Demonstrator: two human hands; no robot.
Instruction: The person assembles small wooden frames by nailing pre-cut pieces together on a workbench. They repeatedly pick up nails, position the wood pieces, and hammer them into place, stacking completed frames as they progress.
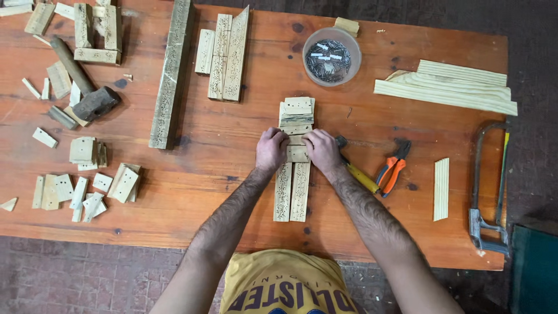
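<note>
centre: 2 long slats lay side by side on the table, short blocks stacked across their far end
hands: left hand and right hand on a cross block, one each side
behind: tub of nails
right: screwdriver, then pliers, 1 slat, hacksaw at the edge
far right: strip stack
left: long beam, hammer, offcuts
</note>
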